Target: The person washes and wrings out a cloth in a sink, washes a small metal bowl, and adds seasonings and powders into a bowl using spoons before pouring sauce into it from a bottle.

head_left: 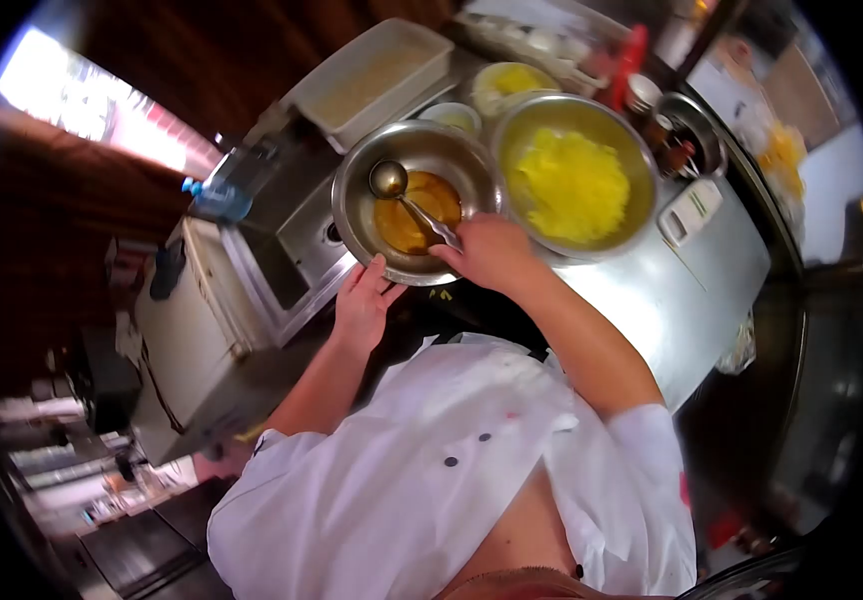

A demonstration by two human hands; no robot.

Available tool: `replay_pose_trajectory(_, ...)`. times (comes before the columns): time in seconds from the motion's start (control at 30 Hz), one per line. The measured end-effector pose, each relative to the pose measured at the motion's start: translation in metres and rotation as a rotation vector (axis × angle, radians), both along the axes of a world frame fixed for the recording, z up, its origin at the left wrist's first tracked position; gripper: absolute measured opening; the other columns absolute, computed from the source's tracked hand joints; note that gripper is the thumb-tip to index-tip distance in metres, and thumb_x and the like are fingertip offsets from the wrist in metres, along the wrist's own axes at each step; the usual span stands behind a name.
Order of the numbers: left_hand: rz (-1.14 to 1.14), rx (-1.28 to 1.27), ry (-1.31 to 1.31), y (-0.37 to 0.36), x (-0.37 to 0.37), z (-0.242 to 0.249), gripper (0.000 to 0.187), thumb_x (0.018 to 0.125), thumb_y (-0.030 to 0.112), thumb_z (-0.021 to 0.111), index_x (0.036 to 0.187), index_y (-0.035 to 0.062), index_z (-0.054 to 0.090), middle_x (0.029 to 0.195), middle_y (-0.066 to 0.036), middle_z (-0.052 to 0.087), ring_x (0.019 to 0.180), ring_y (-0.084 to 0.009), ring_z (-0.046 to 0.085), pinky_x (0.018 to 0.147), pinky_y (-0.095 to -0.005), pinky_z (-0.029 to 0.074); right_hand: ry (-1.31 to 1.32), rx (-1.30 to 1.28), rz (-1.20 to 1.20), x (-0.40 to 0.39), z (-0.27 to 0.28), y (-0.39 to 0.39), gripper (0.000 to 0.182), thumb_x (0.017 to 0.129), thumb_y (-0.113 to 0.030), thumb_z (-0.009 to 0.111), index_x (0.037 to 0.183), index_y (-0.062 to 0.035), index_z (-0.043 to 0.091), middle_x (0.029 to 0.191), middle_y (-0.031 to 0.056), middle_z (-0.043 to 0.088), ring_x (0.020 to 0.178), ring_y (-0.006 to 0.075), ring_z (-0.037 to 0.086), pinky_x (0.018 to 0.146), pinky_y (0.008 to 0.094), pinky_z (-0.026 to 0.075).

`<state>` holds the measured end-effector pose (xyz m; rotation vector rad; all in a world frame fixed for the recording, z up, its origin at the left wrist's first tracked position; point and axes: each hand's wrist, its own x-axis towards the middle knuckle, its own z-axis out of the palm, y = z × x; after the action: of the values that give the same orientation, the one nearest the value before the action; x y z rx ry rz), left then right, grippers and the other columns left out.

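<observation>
Steel mixing bowl [357, 215] before me, amber liquid [400, 222] pooled in bottom. My right hand [492, 250] grips handle of metal ladle [389, 180], its cup inside bowl. My left hand [364, 300] touches near rim, fingers spread; cannot tell whether they clasp it. Second steel bowl [644, 185], heaped yellow, just right.

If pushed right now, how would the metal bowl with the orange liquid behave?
The metal bowl should stay stiff, given its shiny metal wall. The orange liquid pooled inside would probably slosh. Pressing the bowl's flared rim might tip it.
</observation>
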<state>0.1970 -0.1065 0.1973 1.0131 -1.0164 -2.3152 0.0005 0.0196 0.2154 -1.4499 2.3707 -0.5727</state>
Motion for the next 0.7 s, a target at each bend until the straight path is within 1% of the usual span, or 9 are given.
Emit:
replay_pose_trajectory(0.03,0.061,0.026,-0.010,-0.017,0.015,-0.007,0.025,0.099,0.022,0.060,0.120,0.0080,0.057,0.117,-0.004,0.065,0.110,-0.0196,0.062,0.096,-0.0417,0.050,0.053,0.023,0.070,0.013,-0.013,-0.039,0.046,0.088,-0.049,0.063,0.084,-0.0040,0.072,0.083,0.0175,0.069,0.082,0.0364,0.066,0.070,0.0463,0.053)
replay_pose_trajectory(0.13,0.239,0.049,-0.083,-0.066,0.058,-0.036,0.062,0.097,0.021,0.063,0.144,-0.0044,0.033,0.137,-0.018,0.051,0.119,-0.0291,0.058,0.103,-0.0468,0.047,0.052,0.184,0.172,0.040,-0.061,-0.139,0.040,0.087,-0.044,0.065,0.084,-0.0050,0.073,0.081,0.0157,0.070,0.079,0.0360,0.067,0.067,0.0466,0.053)
replay_pose_trajectory(0.23,0.336,0.000,-0.283,-0.137,0.084,-0.047,0.024,0.099,0.025,0.060,0.116,0.0079,0.059,0.107,-0.002,0.063,0.100,-0.0147,0.061,0.088,-0.0344,0.052,0.074,0.143,0.151,0.072,-0.077,-0.227,0.030,0.087,-0.035,0.065,0.082,-0.0069,0.075,0.082,0.0151,0.071,0.079,0.0354,0.068,0.070,0.0458,0.053)
replay_pose_trajectory(0.27,0.295,-0.016,-0.310,-0.168,0.096,-0.060,0.023,0.099,0.026,0.060,0.112,0.0069,0.061,0.106,-0.001,0.062,0.099,-0.0127,0.060,0.084,-0.0324,0.053,0.046,0.193,0.157,0.079,-0.075,-0.251,0.030,0.088,-0.036,0.064,0.081,-0.0088,0.075,0.082,0.0142,0.071,0.080,0.0342,0.068,0.069,0.0457,0.052)
replay_pose_trajectory(0.3,0.259,-0.050,-0.495,-0.194,0.098,-0.051,0.022,0.099,0.026,0.060,0.109,0.0063,0.062,0.103,-0.002,0.063,0.097,-0.0122,0.060,0.083,-0.0323,0.053,0.064,0.206,0.199,0.085,-0.078,-0.272,0.031,0.089,-0.037,0.063,0.080,-0.0085,0.074,0.082,0.0144,0.071,0.080,0.0342,0.068,0.069,0.0459,0.052)
replay_pose_trajectory(0.37,0.212,-0.106,-0.423,-0.252,0.113,-0.098,0.022,0.099,0.027,0.060,0.106,0.0066,0.063,0.099,-0.001,0.063,0.091,-0.0115,0.058,0.080,-0.0311,0.052,0.100,0.219,0.268,0.088,-0.083,-0.306,0.034,0.090,-0.038,0.062,0.080,-0.0081,0.074,0.081,0.0148,0.071,0.080,0.0343,0.068,0.069,0.0464,0.052)
replay_pose_trajectory(0.53,0.169,-0.077,-0.568,-0.371,0.111,-0.229,0.027,0.096,0.030,0.063,0.107,0.0057,0.063,0.095,-0.001,0.062,0.077,-0.0123,0.053,0.071,-0.0297,0.049,-0.272,0.394,0.101,0.083,-0.086,-0.349,0.044,0.092,-0.044,0.059,0.081,-0.0025,0.071,0.079,0.0161,0.069,0.082,0.0359,0.067,0.072,0.0442,0.051)
replay_pose_trajectory(0.63,0.211,0.060,-0.640,-0.401,0.109,-0.326,0.031,0.095,0.032,0.063,0.107,0.0038,0.061,0.089,-0.002,0.060,0.068,-0.0140,0.051,0.063,-0.0305,0.047,-0.359,0.426,0.026,0.074,-0.113,-0.347,0.046,0.093,-0.045,0.058,0.082,-0.0025,0.070,0.080,0.0167,0.069,0.081,0.0364,0.066,0.073,0.0435,0.051)
replay_pose_trajectory(0.7,0.167,0.162,-0.669,-0.413,0.107,-0.356,0.033,0.095,0.032,0.062,0.109,0.0021,0.060,0.087,-0.004,0.060,0.064,-0.0150,0.050,0.059,-0.0317,0.046,-0.388,0.420,-0.034,0.067,-0.132,-0.338,0.046,0.093,-0.046,0.058,0.084,-0.0022,0.070,0.081,0.0174,0.069,0.081,0.0369,0.066,0.074,0.0436,0.051)
